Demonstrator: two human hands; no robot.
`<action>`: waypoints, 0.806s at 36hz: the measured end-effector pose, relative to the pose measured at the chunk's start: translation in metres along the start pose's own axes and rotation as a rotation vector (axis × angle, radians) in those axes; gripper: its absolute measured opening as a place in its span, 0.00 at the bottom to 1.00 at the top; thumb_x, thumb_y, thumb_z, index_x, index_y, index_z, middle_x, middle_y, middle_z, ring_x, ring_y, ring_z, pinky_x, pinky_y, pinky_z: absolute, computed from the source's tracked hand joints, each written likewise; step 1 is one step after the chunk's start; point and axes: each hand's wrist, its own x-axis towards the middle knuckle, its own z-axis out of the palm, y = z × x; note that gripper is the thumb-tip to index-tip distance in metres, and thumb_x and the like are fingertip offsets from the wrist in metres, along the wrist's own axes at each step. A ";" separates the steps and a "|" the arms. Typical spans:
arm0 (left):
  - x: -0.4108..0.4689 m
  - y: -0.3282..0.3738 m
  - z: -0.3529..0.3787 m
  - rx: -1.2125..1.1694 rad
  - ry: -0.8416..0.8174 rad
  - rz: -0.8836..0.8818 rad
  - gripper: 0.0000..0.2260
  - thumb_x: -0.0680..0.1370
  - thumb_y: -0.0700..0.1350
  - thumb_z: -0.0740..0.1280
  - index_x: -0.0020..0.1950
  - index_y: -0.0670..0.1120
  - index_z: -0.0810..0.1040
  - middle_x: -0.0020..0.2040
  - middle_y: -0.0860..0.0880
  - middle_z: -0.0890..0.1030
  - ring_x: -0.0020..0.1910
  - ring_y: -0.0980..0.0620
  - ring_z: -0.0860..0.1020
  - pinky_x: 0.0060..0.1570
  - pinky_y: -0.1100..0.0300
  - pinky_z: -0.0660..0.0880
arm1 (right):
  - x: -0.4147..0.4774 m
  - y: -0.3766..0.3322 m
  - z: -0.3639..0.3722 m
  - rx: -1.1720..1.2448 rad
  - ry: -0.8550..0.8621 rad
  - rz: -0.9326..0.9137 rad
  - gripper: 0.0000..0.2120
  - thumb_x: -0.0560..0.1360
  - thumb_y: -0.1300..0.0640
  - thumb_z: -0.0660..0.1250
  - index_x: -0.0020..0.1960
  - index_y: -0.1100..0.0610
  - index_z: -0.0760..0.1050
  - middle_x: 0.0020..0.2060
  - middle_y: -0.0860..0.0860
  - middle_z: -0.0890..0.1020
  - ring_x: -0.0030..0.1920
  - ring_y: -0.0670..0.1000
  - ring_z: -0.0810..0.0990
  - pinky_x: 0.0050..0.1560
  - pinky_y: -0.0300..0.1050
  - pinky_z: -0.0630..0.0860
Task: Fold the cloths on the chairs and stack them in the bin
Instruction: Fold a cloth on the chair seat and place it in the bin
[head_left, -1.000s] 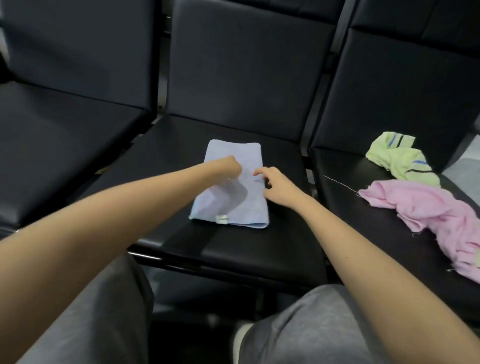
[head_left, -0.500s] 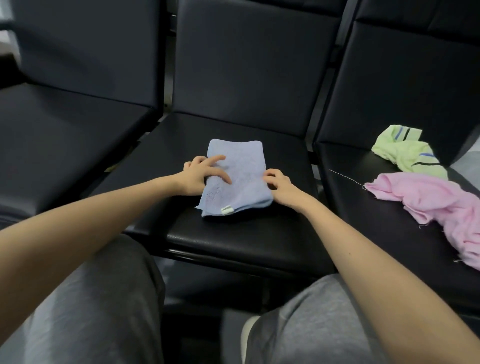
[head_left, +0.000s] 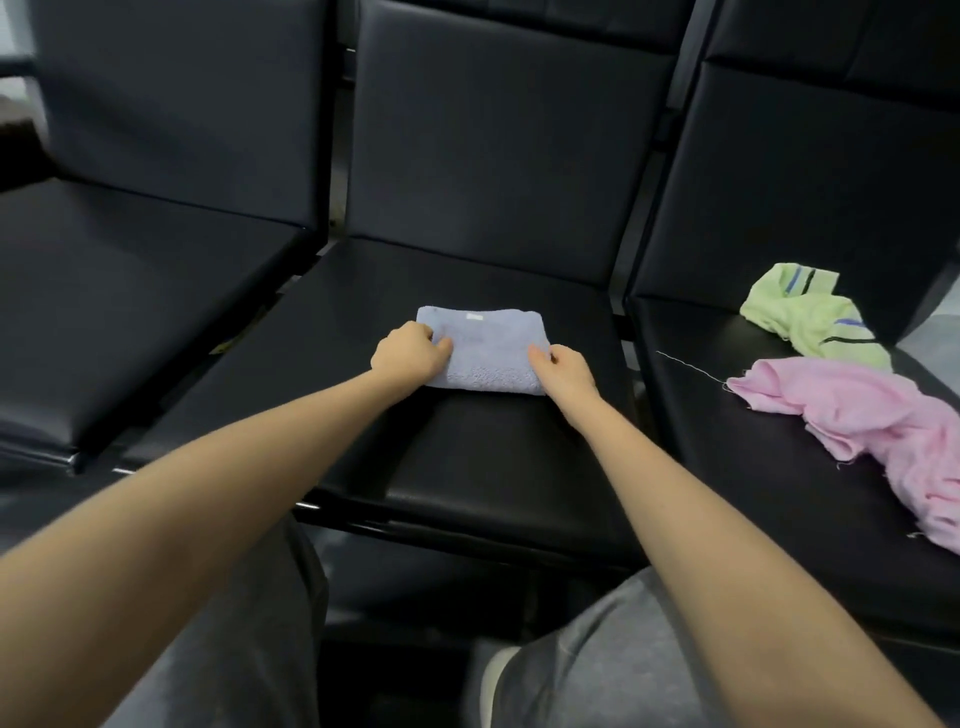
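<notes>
Now the light blue terry cloth (head_left: 485, 349) lies as a compact folded rectangle on the seat of the middle black padded chair (head_left: 493, 467), toward the back of the seat, straight ahead of the person and between both hands. Its long axis runs left to right, so each short end faces one hand. The left hand (head_left: 410, 354) grips the left end with curled fingers; the right hand (head_left: 565, 370) pinches the right end, thumb on top. Both are equally near, which suits a two-handed lift (the bin is not in view, so which way to carry it cannot be told).

Half a second ago the cloth was longer and ran away from the person, its small white label at the near edge; it is now doubled over, shorter, with the label at the far edge.

A crumpled pale green striped cloth (head_left: 810, 317) and a crumpled pink cloth (head_left: 857, 421) lie unfolded on the right chair (head_left: 727, 493), well apart from the hands.
</notes>
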 end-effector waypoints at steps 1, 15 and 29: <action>-0.002 0.003 0.001 0.032 0.011 -0.024 0.12 0.78 0.50 0.59 0.40 0.43 0.70 0.38 0.49 0.72 0.38 0.48 0.71 0.33 0.60 0.64 | 0.000 0.000 0.002 -0.076 0.006 -0.008 0.16 0.79 0.47 0.57 0.37 0.54 0.65 0.34 0.49 0.70 0.36 0.50 0.69 0.34 0.44 0.60; 0.003 0.033 0.004 0.125 -0.091 -0.236 0.27 0.74 0.55 0.66 0.66 0.40 0.69 0.63 0.43 0.71 0.57 0.46 0.71 0.44 0.59 0.68 | 0.002 -0.024 0.002 0.162 -0.195 0.253 0.12 0.71 0.62 0.65 0.53 0.60 0.70 0.45 0.54 0.75 0.41 0.51 0.74 0.32 0.41 0.68; -0.042 0.099 -0.004 -0.671 -0.465 -0.197 0.16 0.76 0.38 0.68 0.63 0.39 0.74 0.52 0.43 0.80 0.44 0.48 0.79 0.41 0.54 0.76 | -0.028 0.007 -0.094 0.489 -0.079 0.252 0.13 0.75 0.63 0.65 0.59 0.61 0.72 0.54 0.57 0.79 0.49 0.54 0.79 0.48 0.47 0.78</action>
